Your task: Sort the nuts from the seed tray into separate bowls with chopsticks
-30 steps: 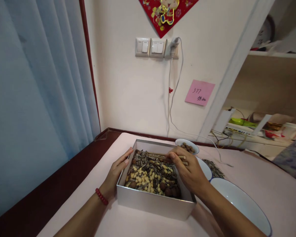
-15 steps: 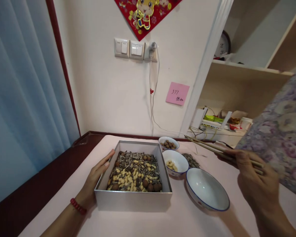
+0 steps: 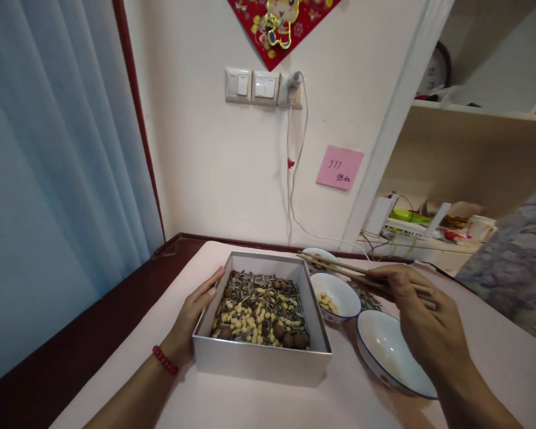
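Note:
My right hand [image 3: 424, 316] is closed around a pair of wooden chopsticks [image 3: 339, 271], whose tips point left over the far small bowl and the box's right rim. Nothing shows between the tips. My left hand [image 3: 196, 316], wearing a red bracelet, rests with stretched fingers against the left side of a silver-grey box [image 3: 263, 363]. Inside the box lie sunflower seeds [image 3: 254, 281], peanuts [image 3: 250, 319] in shells and several round brown nuts [image 3: 288, 339]. The middle bowl [image 3: 348, 298] holds a few peanuts. Brown nuts lie in the far bowl [image 3: 310, 253], partly hidden by the chopsticks.
A larger white bowl [image 3: 384, 345] with a blue rim stands at the right, partly behind my right hand. Loose sunflower seeds [image 3: 368, 300] lie beside the middle bowl. A white cord [image 3: 290, 202] hangs down the wall. Blue curtain [image 3: 62, 149] fills the left side.
My right hand has moved left with the chopsticks, bringing their tips across the far bowl. My left hand stays against the box. The whole view has shifted slightly.

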Demonstrator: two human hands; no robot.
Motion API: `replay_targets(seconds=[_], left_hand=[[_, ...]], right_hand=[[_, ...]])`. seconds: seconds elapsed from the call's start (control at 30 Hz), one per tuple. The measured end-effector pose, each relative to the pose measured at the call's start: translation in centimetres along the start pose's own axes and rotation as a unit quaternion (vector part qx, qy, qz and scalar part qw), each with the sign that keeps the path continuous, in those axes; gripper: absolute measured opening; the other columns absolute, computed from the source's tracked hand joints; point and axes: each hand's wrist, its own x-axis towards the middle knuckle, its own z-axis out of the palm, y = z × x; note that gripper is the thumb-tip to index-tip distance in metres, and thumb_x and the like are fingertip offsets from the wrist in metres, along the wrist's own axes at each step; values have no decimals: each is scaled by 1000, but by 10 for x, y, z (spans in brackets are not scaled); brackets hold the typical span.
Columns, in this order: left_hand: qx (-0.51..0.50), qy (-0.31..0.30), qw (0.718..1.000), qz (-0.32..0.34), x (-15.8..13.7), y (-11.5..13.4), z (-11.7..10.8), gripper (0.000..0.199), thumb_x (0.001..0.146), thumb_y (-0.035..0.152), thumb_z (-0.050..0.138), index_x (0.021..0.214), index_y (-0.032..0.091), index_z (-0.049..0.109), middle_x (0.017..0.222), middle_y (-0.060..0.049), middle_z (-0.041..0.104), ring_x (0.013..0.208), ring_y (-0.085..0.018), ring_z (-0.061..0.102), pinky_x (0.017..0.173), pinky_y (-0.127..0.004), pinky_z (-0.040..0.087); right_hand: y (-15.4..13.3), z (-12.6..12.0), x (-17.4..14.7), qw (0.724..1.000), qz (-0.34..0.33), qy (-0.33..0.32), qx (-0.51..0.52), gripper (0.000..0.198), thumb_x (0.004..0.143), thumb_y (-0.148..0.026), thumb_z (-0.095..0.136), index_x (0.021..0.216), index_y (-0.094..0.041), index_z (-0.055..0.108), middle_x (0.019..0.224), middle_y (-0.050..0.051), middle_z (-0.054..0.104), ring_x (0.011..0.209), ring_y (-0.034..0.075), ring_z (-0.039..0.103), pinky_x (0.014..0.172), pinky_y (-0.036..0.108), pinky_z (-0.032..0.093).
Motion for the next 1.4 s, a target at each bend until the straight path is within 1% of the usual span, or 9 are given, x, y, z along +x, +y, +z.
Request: replay_targets(seconds=[0.13,0.23,0.3,0.37,0.53,0.73,0.93,1.1,1.4], left_hand=[[-2,3,1000,9,-1,1,1,51,82,47,74,128,26,69,158,-4,41,143,-36,40,117,-46,35],[-14,2,1000,10,-1,1,2,52,81,48,75,127,25,70,159,-5,40,143,-37,39,116,-47,37],[-19,4,1000,8,-2,1,2,53,80,48,76,126,24,70,158,-6,40,143,-38,39,116,-48,37],[-24,5,1000,3,-2,1,2,52,80,48,76,126,25,71,158,-5,40,143,-37,40,116,-48,38],[-30,-4,1000,4,-3,-2,1,48,83,45,73,127,26,70,159,-4,38,145,-36,37,115,-47,38],[-32,-7,999,-2,-2,-5,0,44,84,45,71,125,29,71,160,-1,37,146,-34,35,115,-44,39],[-21,-7,1000,9,-3,-3,0,45,84,45,72,125,27,71,160,-3,37,146,-36,35,117,-46,35],[-34,-18,999,4,-3,-4,-1,45,87,42,70,129,27,69,162,-2,34,145,-35,36,115,-47,39],[-22,-6,1000,11,-2,-3,0,45,84,44,72,126,26,71,159,-3,39,146,-36,35,117,-45,35]], right_hand=[[0,44,-6,992,-4,-124,-2,32,95,-50,56,97,-22,70,96,7,70,88,22,70,78,35,59],[8,75,-4,978,-50,-200,-36,33,98,-48,49,92,-21,67,89,6,67,85,20,65,76,33,54],[12,92,-1,969,-75,-227,-54,35,99,-48,47,86,-21,65,85,5,65,83,19,62,75,32,51],[15,107,2,965,-81,-243,-62,36,99,-48,46,83,-21,63,83,4,64,81,18,60,74,32,48],[19,131,8,956,-90,-269,-72,36,98,-48,47,81,-21,63,79,3,63,77,18,58,70,31,44],[25,140,9,954,-94,-273,-81,37,98,-49,47,78,-21,61,77,3,61,74,18,56,67,30,42],[23,131,6,957,-97,-259,-83,39,99,-50,45,78,-21,60,77,3,61,75,18,56,70,31,42],[21,127,6,957,-96,-260,-83,39,99,-50,45,79,-21,61,77,3,62,75,18,57,71,31,44],[25,139,7,955,-95,-269,-79,38,98,-50,47,79,-22,62,79,4,63,76,18,58,66,30,44]])
